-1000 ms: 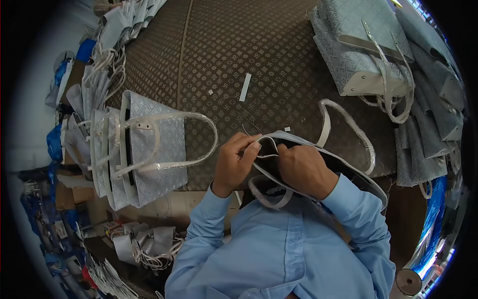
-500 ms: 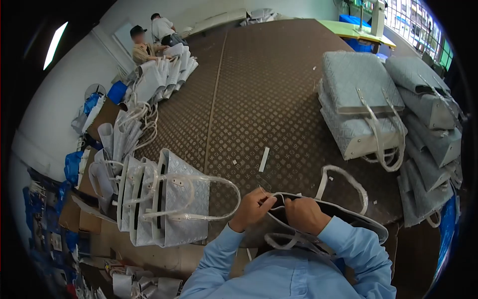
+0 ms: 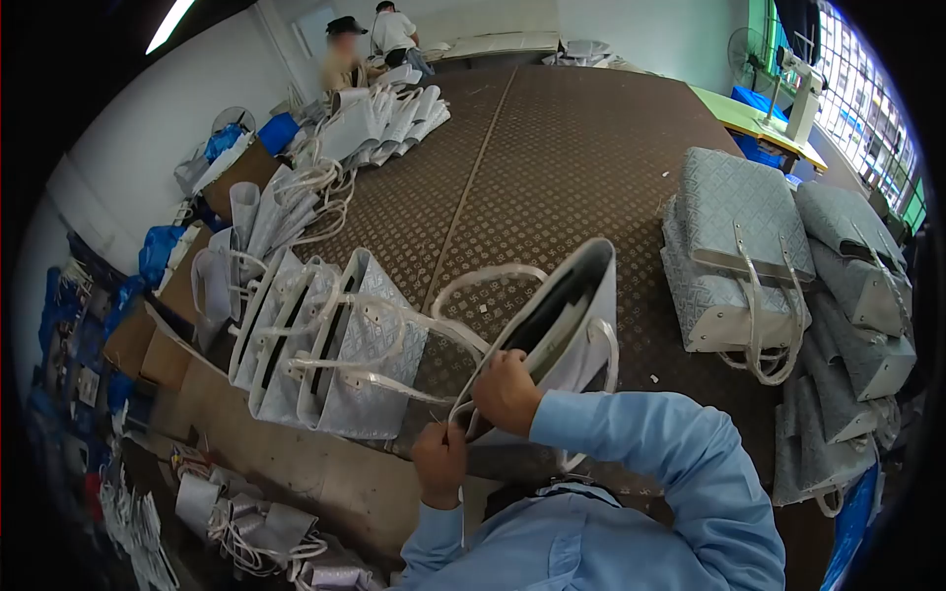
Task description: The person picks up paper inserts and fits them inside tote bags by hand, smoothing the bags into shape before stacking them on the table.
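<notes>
A grey patterned handbag stands tilted at the table edge in front of me, its mouth open and dark inside, with pale loop handles on both sides. My left hand is closed in a pinch at the bag's near end corner. My right hand is closed on the bag's rim close to that same corner, its fingers partly hidden in the opening. Just left of it stand several similar handbags in a row, their handles reaching toward the held one.
Finished-looking bags lie stacked on the right of the brown patterned table. Rolled grey pieces lie at the far left, near two people. A cardboard box and more bag parts are at the lower left.
The handbag has swung from lying sideways to pointing away from me, its far end raised. Both hands have moved left and nearer to me with its corner. The view has shifted too.
</notes>
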Available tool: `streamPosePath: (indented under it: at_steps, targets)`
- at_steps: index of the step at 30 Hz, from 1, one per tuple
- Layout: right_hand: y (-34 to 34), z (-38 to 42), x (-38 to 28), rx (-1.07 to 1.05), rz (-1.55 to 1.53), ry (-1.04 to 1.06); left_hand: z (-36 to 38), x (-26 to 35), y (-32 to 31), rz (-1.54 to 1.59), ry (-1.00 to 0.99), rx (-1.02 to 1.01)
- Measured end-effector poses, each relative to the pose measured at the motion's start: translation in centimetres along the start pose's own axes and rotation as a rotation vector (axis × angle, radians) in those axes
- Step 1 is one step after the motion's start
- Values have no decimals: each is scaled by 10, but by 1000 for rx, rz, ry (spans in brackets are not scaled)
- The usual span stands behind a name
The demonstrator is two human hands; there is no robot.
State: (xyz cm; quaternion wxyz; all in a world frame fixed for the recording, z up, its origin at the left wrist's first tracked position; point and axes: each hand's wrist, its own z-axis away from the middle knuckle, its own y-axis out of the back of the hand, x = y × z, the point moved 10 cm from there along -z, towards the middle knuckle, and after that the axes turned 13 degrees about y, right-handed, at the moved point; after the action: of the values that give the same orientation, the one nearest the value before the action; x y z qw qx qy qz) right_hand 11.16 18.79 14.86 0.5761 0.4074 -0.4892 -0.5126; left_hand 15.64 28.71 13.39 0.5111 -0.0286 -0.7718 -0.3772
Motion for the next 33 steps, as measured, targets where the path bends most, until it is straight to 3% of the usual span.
streamPosePath:
  at_steps: [2, 4, 5, 7, 8, 9, 10, 11, 12, 13, 14, 16, 17, 18, 20, 24, 25, 27, 31, 33]
  targets:
    - [12, 11, 19, 90, 102, -145, 9, 12, -2, 60, 24, -3]
    - [2, 31, 50, 226, 17, -240, 20, 22, -23, -1, 210, -154]
    - [4, 51, 69, 317, -168, -254, 21, 25, -32, 1, 218, -158]
    - [1, 90, 96, 527, -398, -379, 27, 64, -38, 214, -163, -74]
    - [-6, 107, 109, 649, -435, -489, 25, 63, -44, 220, -154, -75]
    - [-19, 118, 114, 893, -385, -492, 29, 76, -55, 107, -299, -133]
    - [-33, 114, 116, 891, -389, -495, 33, 88, -64, -12, -447, -195]
    - [-52, 115, 123, 1003, -670, -504, 29, 91, -62, -15, -443, -201]
    - [-67, 115, 126, 1103, -957, -507, 34, 103, -69, -111, -572, -278]
    - [-68, 121, 128, 1051, -934, -647, 40, 112, -74, -210, -703, -356]
    - [-62, 124, 130, 1050, -944, -652, 31, 117, -69, -217, -699, -365]
    - [-65, 116, 130, 742, -819, -678, 46, 141, -67, -401, -1079, -357]
    - [-51, 124, 128, 973, -596, -656, 49, 150, -68, -404, -1135, -418]
    - [-52, 124, 129, 965, -603, -673, 44, 149, -72, -397, -1136, -436]
    - [-56, 113, 131, 813, -652, -663, 54, 134, -97, -607, -1319, -547]
    - [-53, 119, 144, 890, -606, -654, 49, 137, -100, -472, -1342, -611]
    - [-64, 117, 151, 862, -757, -661, 48, 136, -102, -474, -1352, -610]
    - [-57, 118, 153, 897, -683, -650, 44, 145, -94, -288, -1322, -554]
    - [-56, 126, 151, 940, -624, -670, 57, 143, -112, -272, -1291, -578]
    - [-60, 134, 151, 1007, -656, -689, 61, 147, -113, -277, -1293, -476]
